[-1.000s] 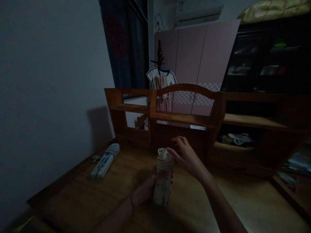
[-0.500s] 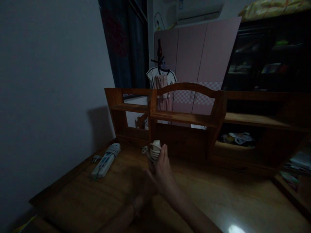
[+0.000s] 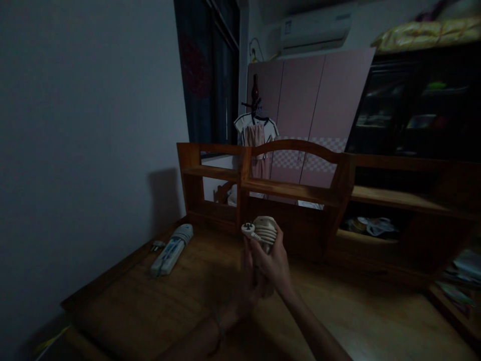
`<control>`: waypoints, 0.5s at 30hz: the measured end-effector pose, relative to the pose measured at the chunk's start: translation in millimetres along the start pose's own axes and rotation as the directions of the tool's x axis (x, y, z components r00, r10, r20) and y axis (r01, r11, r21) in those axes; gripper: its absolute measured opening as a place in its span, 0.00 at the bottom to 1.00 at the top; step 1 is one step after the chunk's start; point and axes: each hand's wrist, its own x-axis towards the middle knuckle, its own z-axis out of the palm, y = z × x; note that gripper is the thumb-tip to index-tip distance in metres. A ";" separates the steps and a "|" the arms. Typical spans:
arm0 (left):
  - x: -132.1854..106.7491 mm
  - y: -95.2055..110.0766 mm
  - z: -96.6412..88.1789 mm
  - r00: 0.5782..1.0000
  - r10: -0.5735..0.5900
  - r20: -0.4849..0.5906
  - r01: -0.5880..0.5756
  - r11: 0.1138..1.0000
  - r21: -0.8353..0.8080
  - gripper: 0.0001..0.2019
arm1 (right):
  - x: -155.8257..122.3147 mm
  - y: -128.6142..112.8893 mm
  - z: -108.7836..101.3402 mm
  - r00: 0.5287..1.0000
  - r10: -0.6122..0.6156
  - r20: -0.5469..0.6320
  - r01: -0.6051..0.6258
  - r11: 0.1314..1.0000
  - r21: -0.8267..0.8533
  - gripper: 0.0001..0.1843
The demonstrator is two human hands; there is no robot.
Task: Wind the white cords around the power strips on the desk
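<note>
A white power strip (image 3: 263,229) with its cord coiled round it stands upright above the wooden desk (image 3: 158,306). Its plug sticks out to the left near the top. My right hand (image 3: 273,263) is wrapped round the strip's upper part, fingers closed on the coil. My left hand (image 3: 248,286) sits lower and behind it, gripping the strip's bottom, mostly hidden in the dim light.
A second white power strip (image 3: 171,243) with wound cord lies at the desk's far left by the wall. A wooden shelf unit (image 3: 293,190) runs along the back edge, with small items (image 3: 370,225) in a right compartment. Pink wardrobes and hanging clothes stand beyond.
My right hand went from an open reach at the strip's top to a closed grip round it. The strip turned, so its plug now points left.
</note>
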 end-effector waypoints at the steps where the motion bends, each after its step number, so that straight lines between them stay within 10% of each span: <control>1: -1.2 1.5 1.6 1.000 0.005 0.015 -0.005 1.000 -0.002 0.38 | 1.1 0.9 -3.4 1.000 0.029 -0.007 -0.029 0.999 0.027 0.40; 9: -6.3 12.3 17.2 0.987 0.153 0.046 -0.159 0.967 0.197 0.39 | 2.4 37.9 -25.4 0.927 0.374 0.035 -0.364 0.872 0.329 0.36; 15: -10.3 8.7 22.9 0.973 0.189 0.129 -0.225 0.890 0.397 0.36 | -0.2 40.4 -33.8 0.923 0.384 0.001 -0.366 0.880 0.303 0.32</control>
